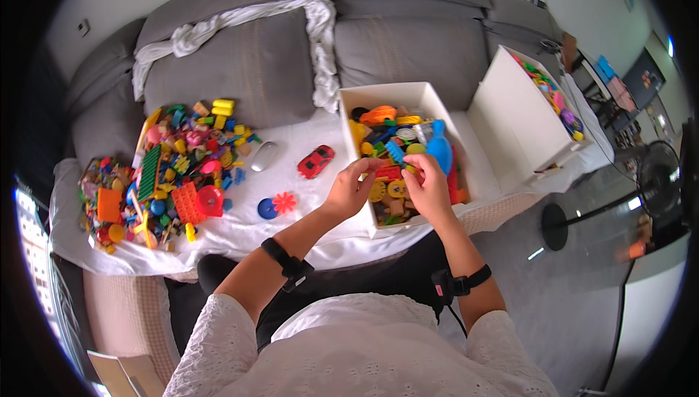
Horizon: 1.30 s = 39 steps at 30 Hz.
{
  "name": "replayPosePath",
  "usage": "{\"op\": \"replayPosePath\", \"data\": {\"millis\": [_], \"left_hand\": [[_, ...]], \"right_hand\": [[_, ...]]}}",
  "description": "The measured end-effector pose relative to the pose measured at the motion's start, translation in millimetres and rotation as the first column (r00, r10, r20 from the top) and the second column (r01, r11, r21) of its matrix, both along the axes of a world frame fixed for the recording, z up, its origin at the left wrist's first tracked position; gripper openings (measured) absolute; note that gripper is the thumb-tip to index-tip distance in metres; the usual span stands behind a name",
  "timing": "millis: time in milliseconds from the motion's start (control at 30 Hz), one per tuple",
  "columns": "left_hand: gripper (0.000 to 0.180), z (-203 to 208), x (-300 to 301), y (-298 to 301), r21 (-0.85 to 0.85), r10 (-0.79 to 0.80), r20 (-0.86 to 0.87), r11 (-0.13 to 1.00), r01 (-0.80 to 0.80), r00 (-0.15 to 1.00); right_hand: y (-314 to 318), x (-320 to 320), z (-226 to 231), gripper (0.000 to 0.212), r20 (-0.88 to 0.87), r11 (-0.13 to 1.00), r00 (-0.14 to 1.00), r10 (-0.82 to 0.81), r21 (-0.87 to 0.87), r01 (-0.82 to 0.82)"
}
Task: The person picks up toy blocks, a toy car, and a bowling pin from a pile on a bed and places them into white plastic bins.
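The left hand [354,186] and the right hand [429,187] are raised over an open white box [389,96] of mixed toys, a narrow gap between them. On the left hand the fingers are bent toward the thumb, partly closed; whether anything small sits at the fingertips, I cannot tell. The right hand is curled much the same way, its fingertips turned in toward the left, and its grip is equally unclear.

The box lies beneath and beyond both hands. Between them, lower down, a yellow piece with a face [397,189] shows among the toys. Just beyond the right fingertips is a yellow-green disc [416,149], and near that hand, on its far side, a blue bottle-shaped toy [439,149] leans upright. Farther beyond the left hand lies an orange toy [378,114].

To the left of the left hand, on a white sheet [320,129], are a red toy car [315,162], a silver computer mouse [264,157] and, nearer the body, a red flower-shaped piece [284,202] touching a blue disc [267,208]. Well left of these spreads a large heap of toys [178,157]. To the right of the right hand, a second white box [510,124] holds more colourful pieces. A grey sofa [408,51] stretches behind everything.
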<state>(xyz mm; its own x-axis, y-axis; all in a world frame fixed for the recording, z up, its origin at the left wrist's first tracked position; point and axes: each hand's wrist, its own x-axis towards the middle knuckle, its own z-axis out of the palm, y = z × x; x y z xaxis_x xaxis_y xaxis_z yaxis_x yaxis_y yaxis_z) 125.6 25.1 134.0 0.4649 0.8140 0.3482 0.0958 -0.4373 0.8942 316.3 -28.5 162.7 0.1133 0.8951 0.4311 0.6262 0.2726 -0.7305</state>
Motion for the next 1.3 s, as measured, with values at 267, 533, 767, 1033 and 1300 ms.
{"op": "replayPosePath", "data": {"millis": [267,533,767,1033,1300], "left_hand": [[0.048,-93.7,-126.7,-16.4,0.190,0.457,-0.259,0.888,-0.419,0.851],[0.070,-134.1,-183.8,-20.1,0.065,0.324,-0.639,0.926,-0.371,0.697],[0.074,-117.9,-205.1,37.2,0.252,0.657,-0.520,0.729,-0.637,0.545],[0.071,-148.3,-223.6,58.2,0.207,0.598,-0.618,0.751,-0.628,0.511],[0.061,-126.3,-220.7,69.8,0.044,0.514,-0.421,0.834,-0.549,0.747]], "right_hand": [[44.8,-157.6,-77.2,0.042,0.093,0.914,0.913,0.396,-0.131,-0.384],[58.1,-210.3,-163.7,0.046,0.364,0.873,0.807,0.466,-0.337,-0.352],[138.2,-259.3,-151.0,0.038,0.331,0.843,0.777,0.536,-0.254,-0.473],[214.0,-312.6,-165.3,0.042,0.352,0.745,0.664,0.660,-0.422,-0.517],[213.4,-264.8,-170.9,0.023,0.373,0.886,0.808,0.456,-0.273,-0.374]]}}
